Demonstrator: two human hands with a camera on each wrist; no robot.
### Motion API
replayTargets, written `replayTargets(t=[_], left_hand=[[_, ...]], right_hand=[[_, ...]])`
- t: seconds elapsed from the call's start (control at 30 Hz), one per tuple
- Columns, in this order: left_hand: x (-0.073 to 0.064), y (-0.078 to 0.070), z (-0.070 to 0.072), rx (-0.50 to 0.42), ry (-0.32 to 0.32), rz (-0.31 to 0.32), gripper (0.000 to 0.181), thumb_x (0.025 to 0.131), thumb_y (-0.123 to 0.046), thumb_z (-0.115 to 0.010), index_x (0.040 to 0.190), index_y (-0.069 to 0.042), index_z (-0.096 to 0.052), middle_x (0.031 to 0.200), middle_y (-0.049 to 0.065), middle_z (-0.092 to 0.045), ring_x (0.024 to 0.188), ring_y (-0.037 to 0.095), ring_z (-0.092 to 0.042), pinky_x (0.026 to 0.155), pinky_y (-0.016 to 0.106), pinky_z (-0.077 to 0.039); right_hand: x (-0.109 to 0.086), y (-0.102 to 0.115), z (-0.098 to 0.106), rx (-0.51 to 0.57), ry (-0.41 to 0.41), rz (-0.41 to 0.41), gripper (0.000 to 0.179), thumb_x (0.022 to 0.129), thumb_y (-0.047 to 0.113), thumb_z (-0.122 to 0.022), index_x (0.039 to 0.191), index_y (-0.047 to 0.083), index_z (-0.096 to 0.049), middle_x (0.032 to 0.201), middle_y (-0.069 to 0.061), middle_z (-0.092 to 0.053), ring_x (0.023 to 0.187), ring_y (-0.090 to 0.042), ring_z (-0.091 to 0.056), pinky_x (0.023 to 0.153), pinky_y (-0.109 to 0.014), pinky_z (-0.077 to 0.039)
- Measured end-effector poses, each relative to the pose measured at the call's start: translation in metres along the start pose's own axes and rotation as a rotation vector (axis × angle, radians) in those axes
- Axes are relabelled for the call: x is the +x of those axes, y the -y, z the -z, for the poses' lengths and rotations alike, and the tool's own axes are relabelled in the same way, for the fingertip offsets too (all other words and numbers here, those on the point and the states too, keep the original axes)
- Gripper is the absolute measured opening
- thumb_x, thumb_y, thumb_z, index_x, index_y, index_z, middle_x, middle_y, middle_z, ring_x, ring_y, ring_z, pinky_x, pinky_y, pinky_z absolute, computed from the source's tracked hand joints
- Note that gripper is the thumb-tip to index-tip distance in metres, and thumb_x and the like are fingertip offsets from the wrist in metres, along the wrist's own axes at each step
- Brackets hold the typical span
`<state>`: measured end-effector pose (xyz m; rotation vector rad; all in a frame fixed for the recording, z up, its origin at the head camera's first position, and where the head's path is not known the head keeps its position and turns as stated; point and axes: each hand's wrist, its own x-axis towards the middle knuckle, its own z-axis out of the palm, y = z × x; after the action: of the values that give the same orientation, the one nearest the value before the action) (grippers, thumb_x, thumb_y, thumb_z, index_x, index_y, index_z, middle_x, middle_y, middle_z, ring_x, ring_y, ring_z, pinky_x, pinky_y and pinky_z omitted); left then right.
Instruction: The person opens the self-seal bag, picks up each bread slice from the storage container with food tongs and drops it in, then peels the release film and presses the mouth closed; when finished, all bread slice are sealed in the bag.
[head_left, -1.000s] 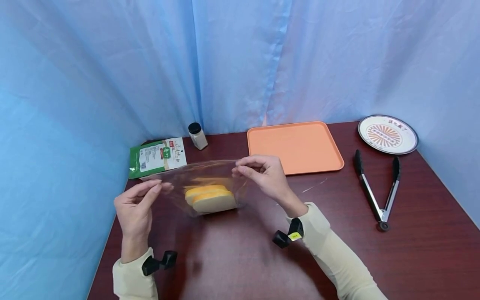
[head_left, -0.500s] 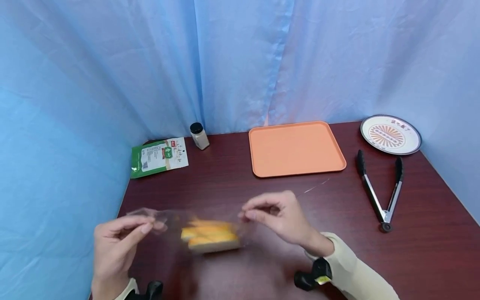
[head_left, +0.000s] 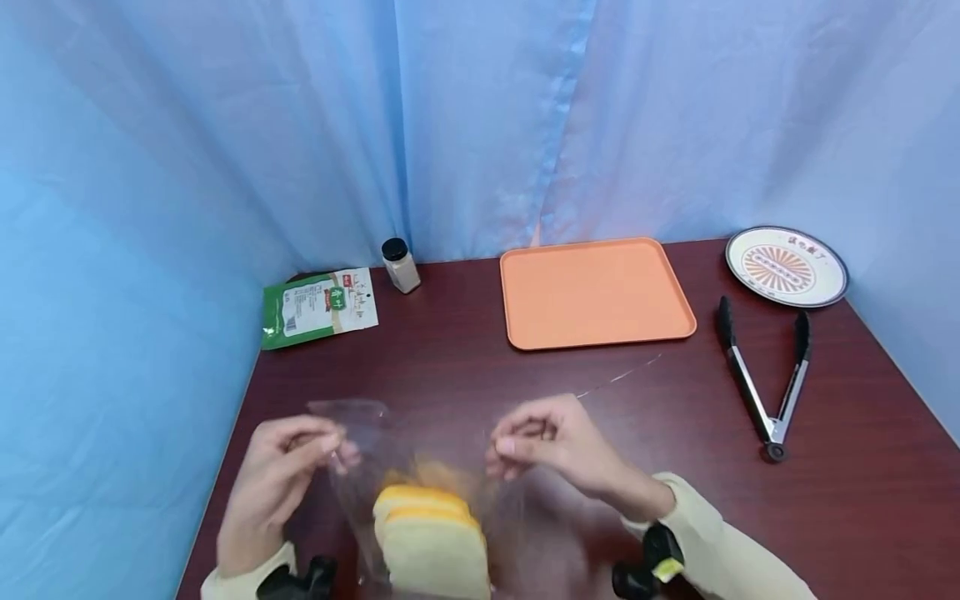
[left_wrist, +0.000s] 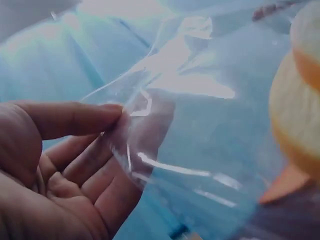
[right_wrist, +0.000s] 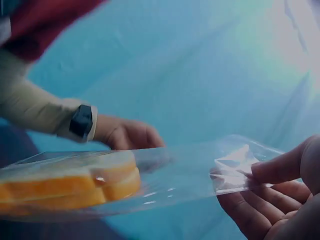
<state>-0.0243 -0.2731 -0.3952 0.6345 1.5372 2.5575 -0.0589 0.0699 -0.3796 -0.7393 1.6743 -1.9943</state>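
Note:
Between the two hands hangs a clear plastic bag (left_wrist: 200,130) with slices of bread (head_left: 435,550) inside. My left hand (head_left: 273,483) pinches one side of the bag near its top between thumb and fingers. On the other side, my right hand (head_left: 562,446) pinches the film the same way. In the right wrist view the bread (right_wrist: 65,185) shows yellow-orange crust edges, with slices stacked together. The left wrist view has the bread (left_wrist: 295,110) at its right edge, seen through the film.
At the back stand an orange tray (head_left: 596,292) and a black-capped shaker jar (head_left: 401,267). A green and white packet (head_left: 318,308) lies at the back left. To the right are black-tipped tongs (head_left: 765,383) and a patterned plate (head_left: 787,267). Blue curtains (head_left: 480,125) surround the table.
Both hands have come nearer the body with the bag, from above mid-table. The bag now hangs lower, its bread turned so that the broad face shows. The hands are now closer together than half a second ago.

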Motion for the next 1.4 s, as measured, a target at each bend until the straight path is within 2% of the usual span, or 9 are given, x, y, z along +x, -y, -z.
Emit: replayTargets(t=[0.07, 0.13, 0.27, 0.4, 0.53, 0.8, 0.97, 1.17, 1.4], left_hand=[[0.014, 0.013, 0.014, 0.003, -0.107, 0.109, 0.045, 0.095, 0.022, -0.038, 0.103, 0.000, -0.076, 0.091, 0.009, -0.079, 0.081, 0.016, -0.078, 0.069, 0.027, -0.061], [0.028, 0.027, 0.029, 0.020, -0.204, 0.193, 0.041, 0.096, 0.019, -0.043, 0.098, -0.004, -0.077, 0.086, 0.008, -0.079, 0.077, 0.015, -0.077, 0.068, 0.027, -0.062], [0.053, 0.051, 0.053, 0.096, -0.360, 0.369, 0.034, 0.095, 0.012, -0.052, 0.088, -0.010, -0.077, 0.080, 0.004, -0.078, 0.071, 0.014, -0.077, 0.066, 0.028, -0.062], [0.070, 0.072, 0.071, 0.165, -0.437, 0.512, 0.031, 0.095, 0.007, -0.057, 0.083, -0.014, -0.075, 0.078, -0.003, -0.076, 0.069, 0.008, -0.074, 0.064, 0.026, -0.061], [0.081, 0.089, 0.087, 0.184, -0.455, 0.608, 0.028, 0.097, 0.006, -0.057, 0.083, -0.013, -0.073, 0.077, -0.004, -0.074, 0.068, 0.008, -0.073, 0.064, 0.025, -0.061], [0.096, 0.101, 0.102, 0.219, -0.456, 0.661, 0.018, 0.097, 0.005, -0.058, 0.094, -0.005, -0.073, 0.076, 0.001, -0.076, 0.069, 0.013, -0.076, 0.065, 0.026, -0.061], [0.107, 0.100, 0.103, 0.246, -0.485, 0.704, 0.012, 0.096, 0.002, -0.061, 0.104, 0.001, -0.069, 0.075, 0.002, -0.075, 0.068, 0.014, -0.075, 0.065, 0.028, -0.062], [0.123, 0.102, 0.102, 0.332, -0.487, 0.747, 0.025, 0.094, 0.000, -0.064, 0.118, 0.009, -0.061, 0.074, 0.001, -0.074, 0.065, 0.012, -0.074, 0.064, 0.026, -0.061], [0.133, 0.107, 0.105, 0.440, -0.507, 0.761, 0.032, 0.095, -0.002, -0.065, 0.124, 0.011, -0.061, 0.074, -0.002, -0.073, 0.064, 0.008, -0.072, 0.063, 0.024, -0.060]], right_hand=[[0.018, -0.015, 0.010, 0.034, -0.088, -0.115, 0.028, 0.093, -0.001, -0.064, 0.105, -0.025, -0.059, 0.089, -0.033, -0.072, 0.073, -0.012, -0.076, 0.065, -0.038, -0.062], [0.037, -0.033, 0.022, 0.044, -0.161, -0.192, 0.030, 0.092, -0.002, -0.064, 0.109, -0.025, -0.058, 0.086, -0.022, -0.076, 0.071, -0.012, -0.076, 0.066, -0.035, -0.062], [0.069, -0.067, 0.047, 0.040, -0.243, -0.282, 0.028, 0.092, -0.005, -0.062, 0.113, -0.024, -0.058, 0.079, -0.006, -0.078, 0.067, -0.012, -0.074, 0.065, -0.030, -0.062], [0.090, -0.094, 0.067, -0.009, -0.274, -0.348, 0.024, 0.092, -0.005, -0.062, 0.112, -0.018, -0.061, 0.077, -0.006, -0.076, 0.065, -0.013, -0.073, 0.063, -0.029, -0.061], [0.104, -0.111, 0.076, -0.028, -0.312, -0.414, 0.023, 0.092, -0.005, -0.062, 0.112, -0.014, -0.063, 0.082, -0.005, -0.075, 0.063, -0.013, -0.073, 0.062, -0.030, -0.061], [0.121, -0.121, 0.083, -0.080, -0.406, -0.483, 0.024, 0.096, 0.002, -0.059, 0.115, -0.012, -0.066, 0.075, 0.000, -0.069, 0.060, -0.009, -0.070, 0.060, -0.028, -0.061], [0.128, -0.121, 0.087, -0.112, -0.426, -0.482, 0.023, 0.097, 0.004, -0.060, 0.113, -0.011, -0.067, 0.075, -0.006, -0.073, 0.059, -0.010, -0.071, 0.063, -0.029, -0.061], [0.135, -0.120, 0.091, -0.225, -0.466, -0.458, 0.018, 0.095, 0.005, -0.063, 0.106, -0.007, -0.071, 0.093, -0.011, -0.075, 0.064, -0.008, -0.068, 0.065, -0.029, -0.061], [0.141, -0.122, 0.095, -0.205, -0.451, -0.439, 0.021, 0.092, -0.002, -0.058, 0.109, -0.007, -0.070, 0.087, -0.011, -0.074, 0.066, -0.008, -0.069, 0.066, -0.029, -0.062]])
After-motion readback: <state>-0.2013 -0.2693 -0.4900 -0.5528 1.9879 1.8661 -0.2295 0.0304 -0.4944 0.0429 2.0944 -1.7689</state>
